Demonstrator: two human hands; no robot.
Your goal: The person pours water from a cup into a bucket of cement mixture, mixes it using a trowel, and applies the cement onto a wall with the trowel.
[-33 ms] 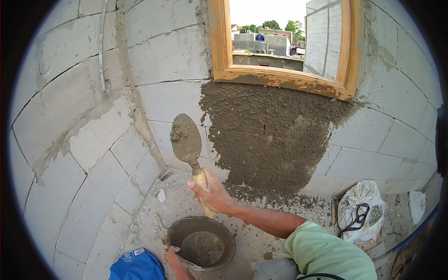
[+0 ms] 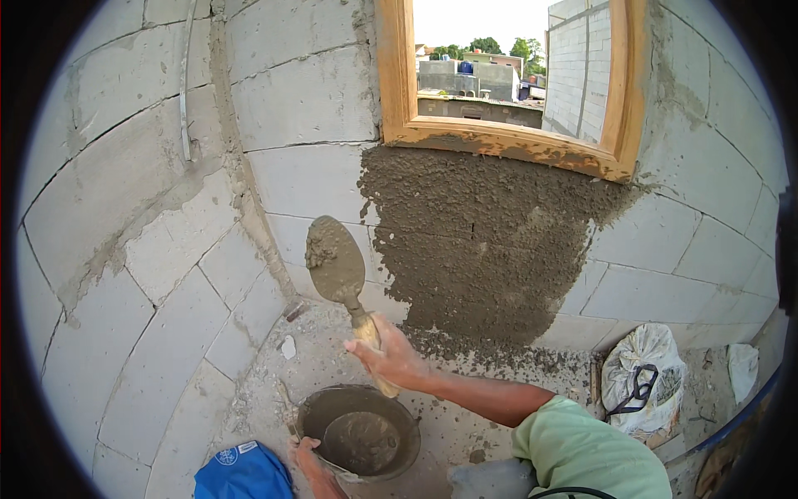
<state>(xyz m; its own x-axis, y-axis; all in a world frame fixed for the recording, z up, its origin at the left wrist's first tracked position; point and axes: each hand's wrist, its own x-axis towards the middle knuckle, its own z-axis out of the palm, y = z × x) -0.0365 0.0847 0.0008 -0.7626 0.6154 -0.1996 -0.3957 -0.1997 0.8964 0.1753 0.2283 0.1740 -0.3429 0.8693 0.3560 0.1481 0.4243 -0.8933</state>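
Observation:
My right hand [image 2: 384,359] grips the wooden handle of a round-bladed trowel [image 2: 337,266], raised in front of the wall with a lump of wet grey mortar on its blade. Low in the view, my left hand [image 2: 306,456] has its fingers on the left rim of a bucket [image 2: 399,416] that holds grey mortar. Behind the trowel, a dark patch of rough wet mortar [image 2: 474,241] covers the block wall below a wooden window frame [image 2: 623,125], whose lower bar is smeared with mortar.
Block walls [image 2: 116,349] meet in a corner at left, with a conduit [image 2: 185,100]. On the debris-strewn floor lie a blue bag [image 2: 241,478] at lower left and a white sack [image 2: 640,374] at right, near a blue hose [image 2: 740,424].
My right hand and the trowel have shifted a little down and to the right. My left hand stays at the bucket rim.

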